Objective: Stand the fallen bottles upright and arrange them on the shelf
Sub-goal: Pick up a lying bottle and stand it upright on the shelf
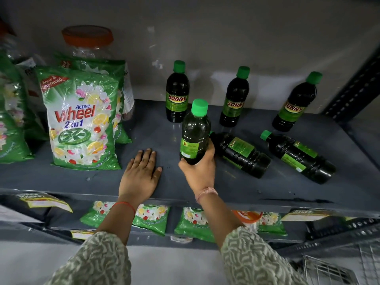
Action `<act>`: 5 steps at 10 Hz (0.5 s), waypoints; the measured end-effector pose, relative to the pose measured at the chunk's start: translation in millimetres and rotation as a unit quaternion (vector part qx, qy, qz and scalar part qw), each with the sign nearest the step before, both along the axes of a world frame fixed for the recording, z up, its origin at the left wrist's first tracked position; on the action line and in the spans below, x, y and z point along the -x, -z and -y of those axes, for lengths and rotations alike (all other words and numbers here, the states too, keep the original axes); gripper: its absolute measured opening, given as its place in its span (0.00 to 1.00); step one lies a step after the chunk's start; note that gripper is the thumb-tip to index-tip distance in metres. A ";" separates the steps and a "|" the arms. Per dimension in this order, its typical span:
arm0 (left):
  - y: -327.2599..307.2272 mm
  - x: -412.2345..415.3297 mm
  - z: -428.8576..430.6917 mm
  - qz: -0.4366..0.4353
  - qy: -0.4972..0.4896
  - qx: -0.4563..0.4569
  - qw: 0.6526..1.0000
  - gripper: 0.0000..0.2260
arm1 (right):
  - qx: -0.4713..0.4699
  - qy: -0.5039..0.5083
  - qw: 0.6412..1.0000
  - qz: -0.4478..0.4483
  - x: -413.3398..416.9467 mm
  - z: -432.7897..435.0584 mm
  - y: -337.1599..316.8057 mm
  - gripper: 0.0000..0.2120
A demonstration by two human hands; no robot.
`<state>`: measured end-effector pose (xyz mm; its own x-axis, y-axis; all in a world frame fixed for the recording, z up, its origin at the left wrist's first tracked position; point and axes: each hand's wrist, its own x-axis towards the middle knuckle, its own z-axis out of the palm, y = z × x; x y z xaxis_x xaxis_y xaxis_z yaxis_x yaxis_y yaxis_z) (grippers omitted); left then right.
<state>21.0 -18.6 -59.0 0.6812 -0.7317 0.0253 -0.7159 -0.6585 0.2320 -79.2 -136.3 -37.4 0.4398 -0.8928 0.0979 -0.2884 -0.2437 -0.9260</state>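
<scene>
Left hand (141, 173) flat on the shelf (236, 188), fingers spread, empty. Right hand (200, 164) wrapped round held bottle (195, 133), long axis near upright, green cap toward 12 o'clock. Two fallen bottles (240, 154) (298, 156) at 3 o'clock, caps toward 10. Behind, three standing bottles (177, 95) (234, 99) (295, 103) labelled "SUNNY". At 9 o'clock, detergent bag (82, 120): "Active Wheel 2in1".

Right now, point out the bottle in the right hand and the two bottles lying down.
Held bottle (195, 136): head view, mid-body.
Nearer fallen bottle (240, 154): head view, on its label.
Farther fallen bottle (298, 156): head view, mid-body.
</scene>
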 end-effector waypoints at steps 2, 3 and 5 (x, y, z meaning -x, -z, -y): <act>-0.9 -0.5 -0.6 -0.001 0.003 -0.008 1.000 0.38 | 0.053 0.028 0.998 -0.015 -6.4 -3.4 -5.1 0.47; -2.9 -0.3 0.5 -0.015 0.001 -0.008 1.000 0.32 | -0.022 -0.004 0.999 0.029 3.0 6.9 -2.9 0.35; -3.0 -0.1 -0.2 -0.001 0.005 -0.009 1.000 0.35 | -0.048 -0.071 0.995 0.041 14.2 16.1 -1.7 0.44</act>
<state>21.2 -18.4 -56.0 0.6741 -0.7385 0.0106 -0.7217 -0.6556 0.2224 -93.5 -152.5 -35.8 0.5561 -0.8291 0.0573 -0.1789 -0.1867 -0.9660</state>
